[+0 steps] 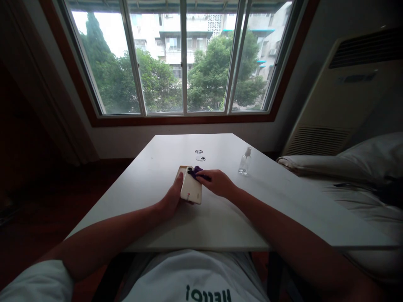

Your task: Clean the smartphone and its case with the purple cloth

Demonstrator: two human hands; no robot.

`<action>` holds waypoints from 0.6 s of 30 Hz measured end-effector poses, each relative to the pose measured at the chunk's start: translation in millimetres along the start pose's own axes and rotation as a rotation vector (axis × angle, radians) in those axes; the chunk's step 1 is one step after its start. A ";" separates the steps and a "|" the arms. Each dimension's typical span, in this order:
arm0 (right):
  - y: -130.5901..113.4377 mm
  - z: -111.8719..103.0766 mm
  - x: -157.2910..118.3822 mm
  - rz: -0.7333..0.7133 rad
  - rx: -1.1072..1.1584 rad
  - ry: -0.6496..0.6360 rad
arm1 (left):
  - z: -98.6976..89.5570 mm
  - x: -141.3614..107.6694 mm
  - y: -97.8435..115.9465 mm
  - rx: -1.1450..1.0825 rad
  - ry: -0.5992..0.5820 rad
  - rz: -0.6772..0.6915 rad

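Observation:
My left hand [171,197] is closed around a cream-coloured smartphone [191,189], its thumb along the left edge. The phone is tilted above the white table, with its back and camera lenses facing me. Behind its left side shows another pale flat edge, perhaps a case; I cannot tell. My right hand [217,181] pinches a dark purple cloth [198,170] against the upper right of the phone's back, beside the lenses. Part of the cloth is hidden under the fingers.
On the white table [151,163], a clear spray bottle [244,162] stands to the right of my hands. Two small round flat pieces, one a white disc [199,159], lie beyond the phone. A padded seat [315,167] is at the right, and a window is ahead.

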State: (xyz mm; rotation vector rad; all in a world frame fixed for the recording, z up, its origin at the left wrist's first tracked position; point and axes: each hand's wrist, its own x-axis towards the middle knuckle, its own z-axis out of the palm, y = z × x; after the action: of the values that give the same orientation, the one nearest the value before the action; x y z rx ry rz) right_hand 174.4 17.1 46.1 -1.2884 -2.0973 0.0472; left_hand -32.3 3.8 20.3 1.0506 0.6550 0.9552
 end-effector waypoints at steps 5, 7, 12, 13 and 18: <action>-15.7 -0.5 -7.0 -0.117 0.054 -0.046 | 3.6 -0.8 2.7 0.007 0.009 -0.019; -25.1 -1.7 -11.1 -0.236 0.101 -0.095 | 7.4 -1.9 4.9 -0.056 0.018 -0.035; -32.2 -3.7 -13.4 -0.363 0.124 -0.164 | 11.1 -2.4 5.9 -0.139 0.042 -0.027; -29.5 -3.4 -12.1 -0.330 0.102 -0.150 | 9.9 -1.6 4.9 -0.132 0.033 -0.013; -6.2 -0.4 -2.4 -0.072 0.011 -0.020 | 1.2 1.5 0.3 -0.021 -0.004 0.003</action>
State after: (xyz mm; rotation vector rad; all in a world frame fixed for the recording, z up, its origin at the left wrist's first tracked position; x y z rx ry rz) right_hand 170.5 11.9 47.4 -1.2100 -2.1552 0.0405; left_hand -30.7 4.7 21.0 1.0346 0.6393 0.9605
